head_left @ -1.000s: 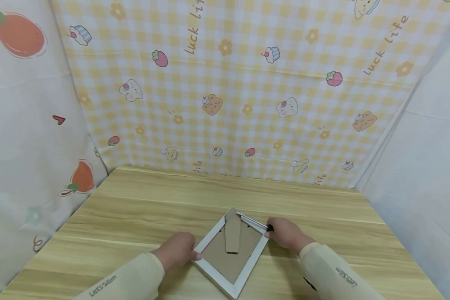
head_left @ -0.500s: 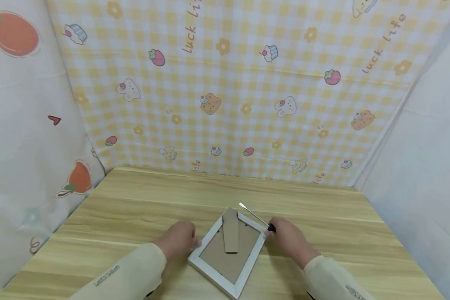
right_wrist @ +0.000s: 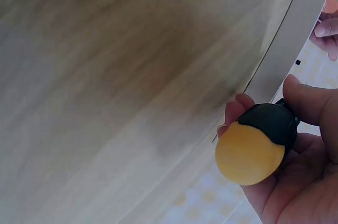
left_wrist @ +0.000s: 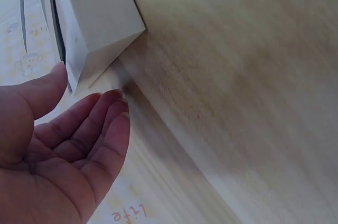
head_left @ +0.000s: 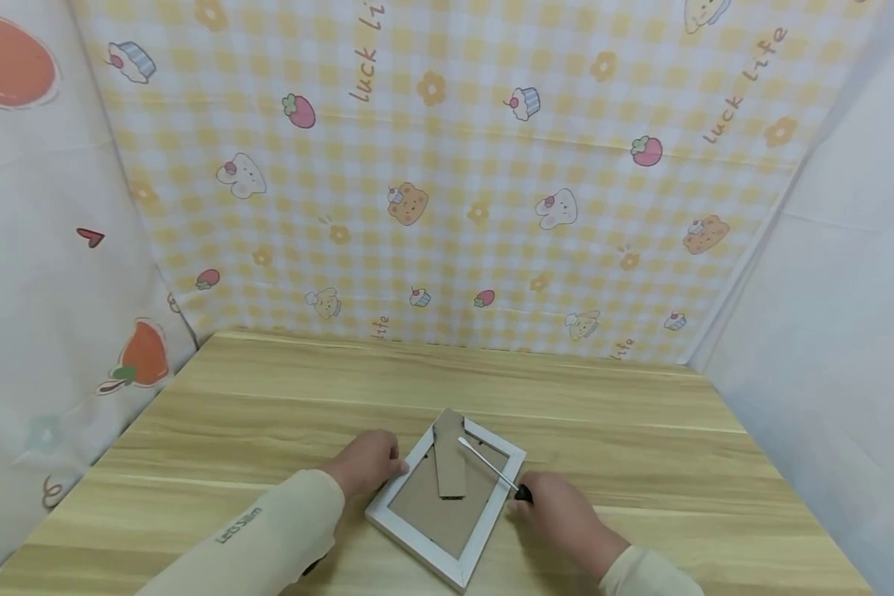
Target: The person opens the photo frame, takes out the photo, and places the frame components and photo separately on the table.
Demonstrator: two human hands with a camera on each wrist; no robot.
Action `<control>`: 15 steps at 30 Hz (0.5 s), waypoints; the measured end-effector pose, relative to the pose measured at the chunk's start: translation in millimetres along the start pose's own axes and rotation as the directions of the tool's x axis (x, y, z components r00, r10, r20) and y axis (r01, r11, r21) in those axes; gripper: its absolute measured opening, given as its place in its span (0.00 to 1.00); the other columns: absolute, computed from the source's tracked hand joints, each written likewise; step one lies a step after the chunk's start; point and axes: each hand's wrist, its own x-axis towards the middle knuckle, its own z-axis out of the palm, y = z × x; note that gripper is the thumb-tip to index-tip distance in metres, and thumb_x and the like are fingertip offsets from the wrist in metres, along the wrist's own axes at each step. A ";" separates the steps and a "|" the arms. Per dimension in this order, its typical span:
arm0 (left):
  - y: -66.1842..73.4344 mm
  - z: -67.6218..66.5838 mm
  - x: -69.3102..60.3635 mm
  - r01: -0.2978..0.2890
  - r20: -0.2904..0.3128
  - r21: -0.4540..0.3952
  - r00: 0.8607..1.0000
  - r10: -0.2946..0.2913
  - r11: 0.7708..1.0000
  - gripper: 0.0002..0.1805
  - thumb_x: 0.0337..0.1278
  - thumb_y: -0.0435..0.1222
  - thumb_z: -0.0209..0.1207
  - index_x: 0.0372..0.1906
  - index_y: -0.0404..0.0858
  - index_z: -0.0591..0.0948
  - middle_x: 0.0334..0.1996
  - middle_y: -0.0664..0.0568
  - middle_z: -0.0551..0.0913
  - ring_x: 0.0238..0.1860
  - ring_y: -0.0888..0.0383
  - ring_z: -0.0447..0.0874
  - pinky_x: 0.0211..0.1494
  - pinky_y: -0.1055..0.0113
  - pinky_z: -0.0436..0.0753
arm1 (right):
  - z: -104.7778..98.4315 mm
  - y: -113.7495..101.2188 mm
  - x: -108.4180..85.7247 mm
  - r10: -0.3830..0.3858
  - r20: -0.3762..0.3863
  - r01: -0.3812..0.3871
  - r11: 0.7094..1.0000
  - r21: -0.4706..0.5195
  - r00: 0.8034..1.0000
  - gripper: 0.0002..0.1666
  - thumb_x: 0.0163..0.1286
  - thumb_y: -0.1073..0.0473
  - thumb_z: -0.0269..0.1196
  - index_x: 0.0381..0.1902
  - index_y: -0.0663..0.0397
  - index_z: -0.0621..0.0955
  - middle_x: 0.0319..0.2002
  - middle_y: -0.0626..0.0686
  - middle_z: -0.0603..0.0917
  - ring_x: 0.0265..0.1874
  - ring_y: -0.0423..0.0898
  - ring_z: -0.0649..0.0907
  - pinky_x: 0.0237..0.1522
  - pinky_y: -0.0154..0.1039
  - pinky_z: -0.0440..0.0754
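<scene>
A white picture frame [head_left: 484, 530] lies face down on the table, turned so one corner points at me. Its brown backing board [head_left: 435, 517] carries a cardboard stand [head_left: 450, 463]. My right hand [head_left: 562, 517] holds a flathead screwdriver [head_left: 492, 468] by its handle, and the shaft slants across the frame toward the stand. In the right wrist view the screwdriver's yellow and black handle [right_wrist: 251, 152] sits within my fingers. My left hand [head_left: 368, 462] is at the frame's upper left side. The left wrist view shows its fingers [left_wrist: 108, 134] loosely bent around nothing, the thumb by the frame's edge.
The wood-grain table [head_left: 305, 381] surrounds the frame. A yellow checked cloth [head_left: 432, 165] with cartoon prints hangs behind it. White cloths stand at the left [head_left: 37, 290] and right [head_left: 812, 314] sides.
My left hand has let go of the frame's left corner and moved up along its side. My right hand has come nearer, bringing the screwdriver from the upper right rim to over the backing.
</scene>
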 end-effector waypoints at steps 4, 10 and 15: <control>-1.7 5.1 3.3 -0.022 -0.010 0.006 1.000 0.022 1.000 0.14 0.56 0.33 0.64 0.21 0.36 0.73 0.19 0.53 0.70 0.23 0.59 0.68 0.27 0.67 0.70 | 1.9 -3.8 0.4 -0.017 0.006 0.017 1.000 0.014 1.000 0.17 0.59 0.56 0.69 0.21 0.50 0.71 0.16 0.42 0.66 0.17 0.37 0.64 0.18 0.33 0.63; 1.0 6.7 3.9 -0.020 -0.007 0.003 1.000 0.020 1.000 0.14 0.55 0.32 0.65 0.20 0.36 0.73 0.19 0.53 0.70 0.23 0.59 0.68 0.27 0.68 0.69 | 4.1 -7.8 1.8 -0.022 0.002 0.022 1.000 0.011 1.000 0.17 0.59 0.56 0.69 0.20 0.50 0.71 0.16 0.42 0.65 0.17 0.37 0.64 0.18 0.34 0.63; 1.6 8.2 5.6 -0.029 -0.003 0.024 1.000 0.029 0.999 0.15 0.55 0.32 0.65 0.19 0.36 0.72 0.19 0.53 0.70 0.23 0.59 0.68 0.26 0.68 0.69 | 2.6 -10.5 3.7 0.003 0.009 -0.003 1.000 0.027 1.000 0.18 0.60 0.57 0.68 0.20 0.50 0.70 0.16 0.42 0.64 0.16 0.37 0.64 0.18 0.34 0.63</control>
